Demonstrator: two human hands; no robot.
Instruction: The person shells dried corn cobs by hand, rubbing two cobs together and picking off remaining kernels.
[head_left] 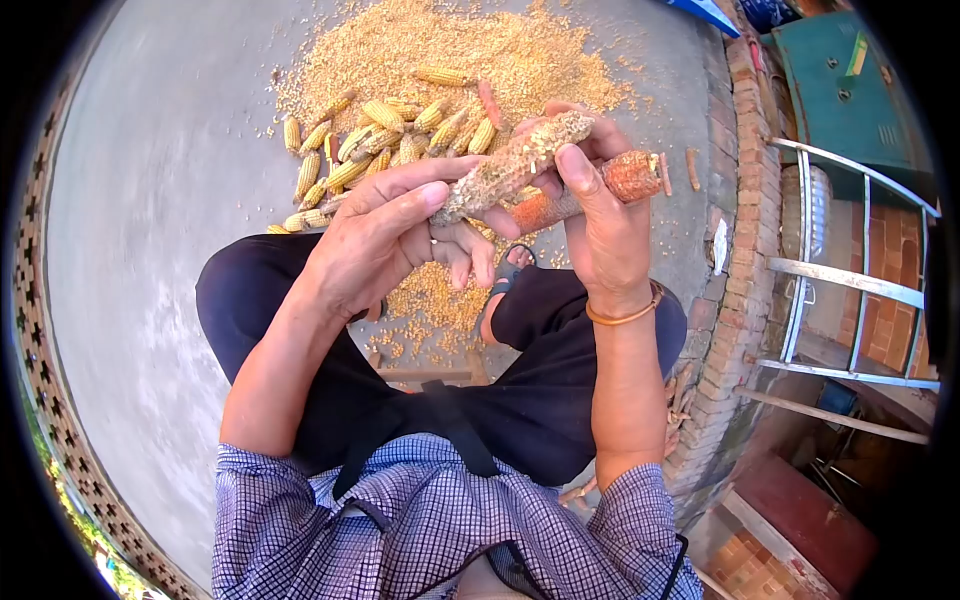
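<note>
Grey concrete floor (pixel 170 200) is bordered on the right by red brick edging (pixel 745 200); beyond it, a green metal cabinet (pixel 835 90) and a whitish metal railing (pixel 870 283) are seen. Loose yellow corn kernels (pixel 430 40) are heaped on the floor at the far side, with more scattered between the feet. Yellow, partly stripped corn ears (pixel 347 173) are piled at the near edge of the heap; a bare reddish cob (pixel 488 103) is seen beside them.

A rough, pale, mostly stripped corn cob (pixel 510 170) is held up above the lap, tilted, between both hands. Its lower end is pinched by thumb and forefinger of the left hand (pixel 385 225), other fingers loosely curled. Its upper end is gripped by the fingers of the right hand (pixel 605 220), partly closed. An orange-red cylindrical cob (pixel 545 212) is also held in the right hand, passed behind the thumb.
</note>
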